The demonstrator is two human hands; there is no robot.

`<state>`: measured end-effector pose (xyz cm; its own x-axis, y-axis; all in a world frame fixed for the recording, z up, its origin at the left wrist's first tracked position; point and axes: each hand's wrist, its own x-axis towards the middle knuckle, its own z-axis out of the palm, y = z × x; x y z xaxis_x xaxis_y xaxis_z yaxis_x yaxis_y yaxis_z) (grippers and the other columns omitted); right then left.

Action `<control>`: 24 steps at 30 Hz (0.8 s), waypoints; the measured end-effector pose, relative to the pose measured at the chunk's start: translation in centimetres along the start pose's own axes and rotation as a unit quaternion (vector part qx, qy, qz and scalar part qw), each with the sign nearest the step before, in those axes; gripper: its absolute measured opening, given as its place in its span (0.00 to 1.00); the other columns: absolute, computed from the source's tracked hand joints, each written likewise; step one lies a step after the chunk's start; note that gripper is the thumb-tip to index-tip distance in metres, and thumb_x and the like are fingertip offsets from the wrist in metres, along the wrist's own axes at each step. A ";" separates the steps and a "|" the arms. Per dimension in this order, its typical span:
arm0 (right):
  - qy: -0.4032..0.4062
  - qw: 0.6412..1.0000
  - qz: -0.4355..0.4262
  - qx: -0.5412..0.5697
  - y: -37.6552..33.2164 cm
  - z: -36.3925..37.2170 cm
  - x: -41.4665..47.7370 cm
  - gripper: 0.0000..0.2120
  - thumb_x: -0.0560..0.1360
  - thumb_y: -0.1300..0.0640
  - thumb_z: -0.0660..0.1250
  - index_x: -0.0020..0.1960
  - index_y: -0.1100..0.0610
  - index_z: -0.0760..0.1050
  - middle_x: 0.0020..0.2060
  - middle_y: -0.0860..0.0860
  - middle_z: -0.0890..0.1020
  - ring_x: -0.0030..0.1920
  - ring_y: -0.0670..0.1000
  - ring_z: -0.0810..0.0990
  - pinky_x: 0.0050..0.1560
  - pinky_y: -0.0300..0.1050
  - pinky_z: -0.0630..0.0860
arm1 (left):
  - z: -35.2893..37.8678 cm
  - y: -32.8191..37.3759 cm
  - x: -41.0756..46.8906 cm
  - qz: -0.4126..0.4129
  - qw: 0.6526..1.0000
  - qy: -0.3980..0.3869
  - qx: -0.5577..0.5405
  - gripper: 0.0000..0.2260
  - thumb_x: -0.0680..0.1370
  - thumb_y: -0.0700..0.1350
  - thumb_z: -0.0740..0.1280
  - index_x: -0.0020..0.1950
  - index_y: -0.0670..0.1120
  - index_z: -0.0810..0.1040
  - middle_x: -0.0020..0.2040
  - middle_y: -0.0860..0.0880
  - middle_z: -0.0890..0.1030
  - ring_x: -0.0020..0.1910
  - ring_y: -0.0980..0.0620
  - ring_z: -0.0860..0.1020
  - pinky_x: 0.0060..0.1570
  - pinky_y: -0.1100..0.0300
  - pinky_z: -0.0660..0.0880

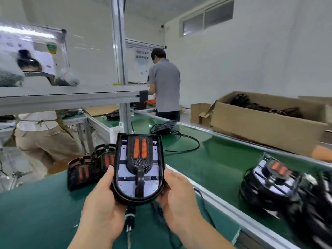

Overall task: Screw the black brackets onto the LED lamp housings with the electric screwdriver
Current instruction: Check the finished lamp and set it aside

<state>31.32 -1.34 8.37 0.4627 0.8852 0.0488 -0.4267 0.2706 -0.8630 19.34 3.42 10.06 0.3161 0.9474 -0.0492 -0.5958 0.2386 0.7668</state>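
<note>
**Item 1.** LED lamp housing [122, 186], held up over the desk [36, 212] at the middle of my view. Its open face is toward me and its rounded end is down. A black bracket [139, 164] with two orange strips lies along its centre line.

**Item 2.** Left grip [102, 203], a bare hand. The thumb is on the housing's 9 o'clock rim and the fingers are wrapped behind it.

**Item 3.** Right grip [177, 200], clasping the 3 o'clock rim likewise.

**Item 4.** Desk, covered in a dark green mat. At 10 o'clock of the held housing I count two more housings [86, 169] lying together on it.

**Item 5.** Green conveyor belt [215, 159], aluminium-edged, just beside the desk at 3 o'clock.
- A blurred heap of housings [280, 186] is on it at 3 o'clock.
- A black cable [179, 141] is on it at 1 o'clock.

**Item 6.** Room, with white walls.
- High window [206, 17] at 1 o'clock.
- Aluminium post [120, 51] at 12.
- Large cardboard box [260, 126] of dark parts at 2 o'clock.
- A person in a grey shirt [165, 83] stands at 12, back to me.
- Another person, in beige trousers [45, 133], is at 9.
</note>
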 end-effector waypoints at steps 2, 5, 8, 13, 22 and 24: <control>0.027 0.999 -0.023 -0.021 -1.6 -3.5 -0.7 0.15 0.82 0.62 0.58 0.56 0.64 0.83 0.53 0.59 0.85 0.50 0.54 0.84 0.49 0.48 0.82 | 2.6 -2.9 -0.1 -0.030 0.999 -0.018 0.002 0.21 0.84 0.54 0.55 0.65 0.43 0.79 0.59 0.42 0.83 0.61 0.42 0.80 0.65 0.43 0.71; 0.064 0.996 -0.052 -0.033 -4.3 -8.6 -1.9 0.16 0.82 0.62 0.58 0.54 0.62 0.84 0.52 0.59 0.86 0.48 0.52 0.85 0.41 0.43 0.81 | 6.7 -6.9 -0.8 -0.076 0.995 -0.062 0.008 0.21 0.84 0.53 0.55 0.64 0.42 0.80 0.58 0.42 0.84 0.59 0.42 0.81 0.63 0.44 0.73; 0.107 0.990 -0.077 -0.043 -6.7 -13.2 -3.4 0.15 0.82 0.61 0.58 0.54 0.63 0.84 0.52 0.60 0.85 0.49 0.53 0.85 0.44 0.44 0.81 | 10.4 -10.2 -1.9 -0.108 0.990 -0.091 0.021 0.20 0.83 0.52 0.58 0.62 0.41 0.81 0.57 0.41 0.84 0.59 0.41 0.81 0.66 0.43 0.72; 0.193 0.973 -0.119 -0.037 -10.5 -19.1 -7.1 0.17 0.84 0.59 0.56 0.54 0.60 0.84 0.53 0.57 0.86 0.53 0.55 0.85 0.44 0.45 0.82 | 15.9 -14.7 -3.9 -0.167 0.970 -0.168 0.057 0.20 0.82 0.53 0.58 0.62 0.42 0.82 0.57 0.42 0.84 0.59 0.41 0.81 0.66 0.42 0.71; 0.305 0.931 -0.201 -0.008 -16.2 -28.0 -15.1 0.15 0.79 0.58 0.61 0.58 0.62 0.82 0.55 0.60 0.85 0.57 0.60 0.83 0.62 0.61 0.77 | 24.7 -21.5 -10.4 -0.255 0.911 -0.308 0.097 0.18 0.81 0.52 0.59 0.59 0.44 0.84 0.56 0.44 0.85 0.56 0.43 0.83 0.64 0.44 0.73; 0.314 0.922 -0.226 -0.003 -17.4 -29.7 -17.0 0.18 0.72 0.55 0.65 0.56 0.62 0.83 0.54 0.61 0.85 0.56 0.61 0.84 0.57 0.57 0.79 | 26.1 -23.2 -11.9 -0.271 0.895 -0.332 0.124 0.18 0.82 0.52 0.59 0.56 0.45 0.86 0.55 0.44 0.85 0.55 0.45 0.84 0.63 0.45 0.73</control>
<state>53.93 -32.33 7.62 0.9520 0.2880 0.1040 -0.0769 0.5535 -0.8293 48.70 -18.91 9.50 0.9271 0.3520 -0.1291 -0.0663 0.4928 0.8676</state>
